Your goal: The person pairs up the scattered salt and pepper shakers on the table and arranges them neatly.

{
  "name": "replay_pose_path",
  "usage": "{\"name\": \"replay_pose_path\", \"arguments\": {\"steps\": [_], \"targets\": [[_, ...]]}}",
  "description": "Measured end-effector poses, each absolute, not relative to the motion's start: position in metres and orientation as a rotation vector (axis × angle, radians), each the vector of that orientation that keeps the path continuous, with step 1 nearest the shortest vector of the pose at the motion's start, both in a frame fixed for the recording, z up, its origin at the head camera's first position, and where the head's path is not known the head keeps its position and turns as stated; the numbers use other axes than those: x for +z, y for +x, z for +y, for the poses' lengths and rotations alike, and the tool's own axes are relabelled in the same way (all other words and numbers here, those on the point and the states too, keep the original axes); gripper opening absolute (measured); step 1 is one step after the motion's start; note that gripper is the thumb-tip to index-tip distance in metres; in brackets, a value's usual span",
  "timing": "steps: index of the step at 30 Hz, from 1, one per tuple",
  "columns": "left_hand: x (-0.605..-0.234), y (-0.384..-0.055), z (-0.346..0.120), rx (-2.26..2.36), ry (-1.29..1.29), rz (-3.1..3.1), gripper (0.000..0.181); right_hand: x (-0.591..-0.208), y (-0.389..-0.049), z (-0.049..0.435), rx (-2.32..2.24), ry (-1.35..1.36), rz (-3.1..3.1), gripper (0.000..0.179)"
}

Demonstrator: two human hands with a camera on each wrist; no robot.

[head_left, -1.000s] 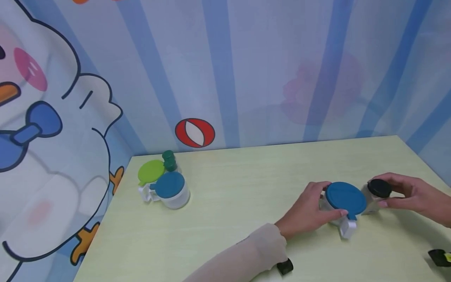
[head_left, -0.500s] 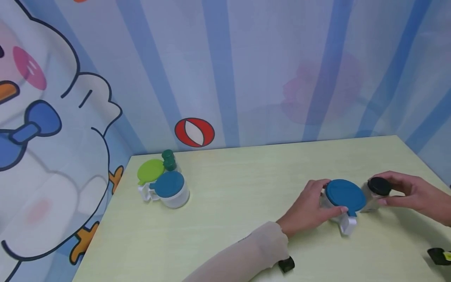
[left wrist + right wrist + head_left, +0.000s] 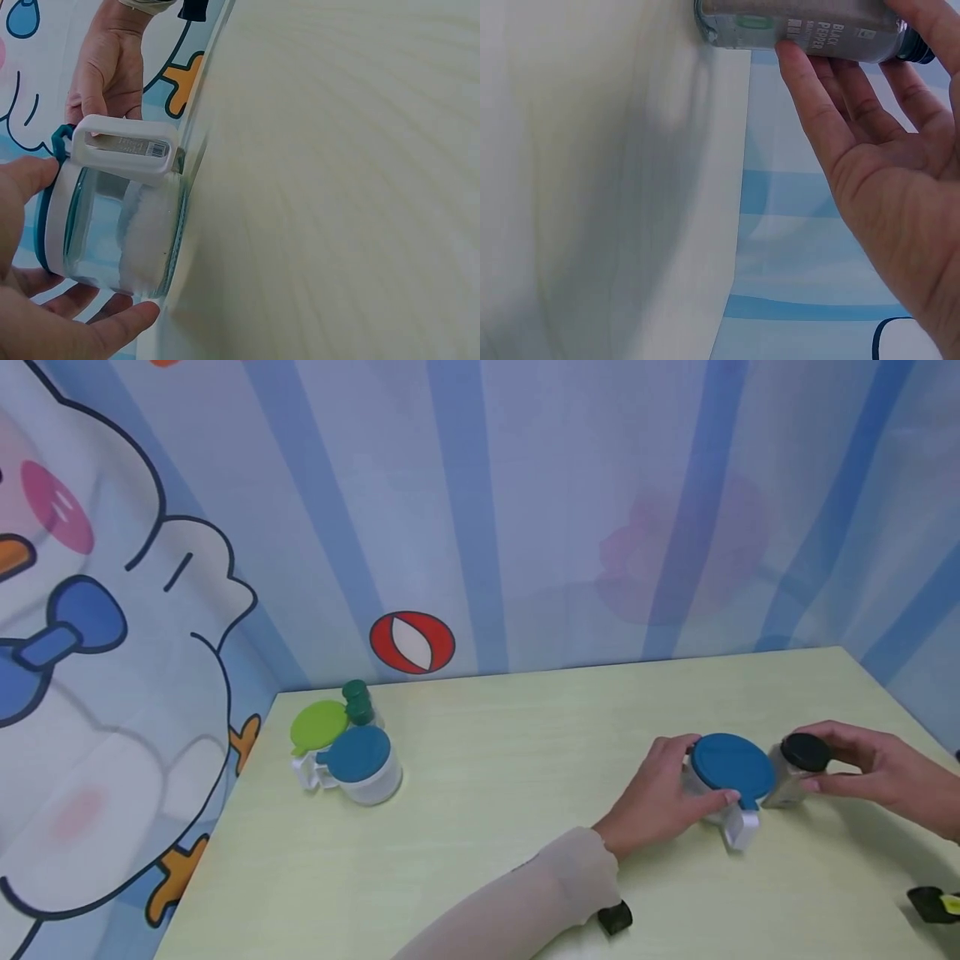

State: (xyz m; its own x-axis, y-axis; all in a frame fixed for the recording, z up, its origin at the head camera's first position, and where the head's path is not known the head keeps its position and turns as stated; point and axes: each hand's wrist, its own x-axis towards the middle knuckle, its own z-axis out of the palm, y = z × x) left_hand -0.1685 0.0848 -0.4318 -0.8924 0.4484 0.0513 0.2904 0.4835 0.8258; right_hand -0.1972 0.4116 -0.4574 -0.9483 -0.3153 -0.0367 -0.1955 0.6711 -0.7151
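Note:
My left hand [image 3: 660, 797] grips a seasoning jar [image 3: 732, 768] with a round blue lid and a white handle, thumb at the lid's near edge. In the left wrist view, the clear jar [image 3: 112, 225] has white grains inside, and its base is close to the tabletop. Right beside it, my right hand [image 3: 873, 768] holds a black-capped pepper bottle [image 3: 786, 785] between thumb and fingers. "Black pepper" is legible on the bottle [image 3: 802, 30] in the right wrist view, and its contents are greyish brown. Both containers are upright.
At the table's far left stand another blue-lidded jar [image 3: 367, 768], a green-lidded jar [image 3: 318, 727] and a dark-green-capped bottle [image 3: 358, 703]. A small black object [image 3: 615, 918] shows beside the left sleeve, another black piece [image 3: 930, 903] at the right. A printed curtain [image 3: 562, 527] backs the pale table [image 3: 480, 827].
The blue-lidded jar and pepper bottle have shifted slightly toward the back of the table, both hands moving along with them. The group at the far left stays put.

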Motion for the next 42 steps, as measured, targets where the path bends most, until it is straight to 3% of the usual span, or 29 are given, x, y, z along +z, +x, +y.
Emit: {"name": "replay_pose_path", "arguments": {"steps": [8, 16, 33, 42], "targets": [[-0.429, -0.170, 0.086, 1.360, 0.600, 2.555, 0.074, -0.458, -0.201, 0.409, -1.131, -0.457, 2.741, 0.059], [-0.417, -0.163, 0.069, 1.388, 0.495, 2.480, 0.083, -0.417, -0.187, 0.378, -1.058, -0.596, 2.847, 0.067], [-0.397, -0.153, -0.048, 1.711, 0.543, 2.360, 0.076, -0.348, -0.169, 0.287, -0.928, -0.661, 2.982, 0.038], [-0.381, -0.150, -0.104, 1.709, 0.615, 2.497, 0.075, -0.338, -0.175, 0.251, -0.965, -0.801, 2.902, 0.049]]}}
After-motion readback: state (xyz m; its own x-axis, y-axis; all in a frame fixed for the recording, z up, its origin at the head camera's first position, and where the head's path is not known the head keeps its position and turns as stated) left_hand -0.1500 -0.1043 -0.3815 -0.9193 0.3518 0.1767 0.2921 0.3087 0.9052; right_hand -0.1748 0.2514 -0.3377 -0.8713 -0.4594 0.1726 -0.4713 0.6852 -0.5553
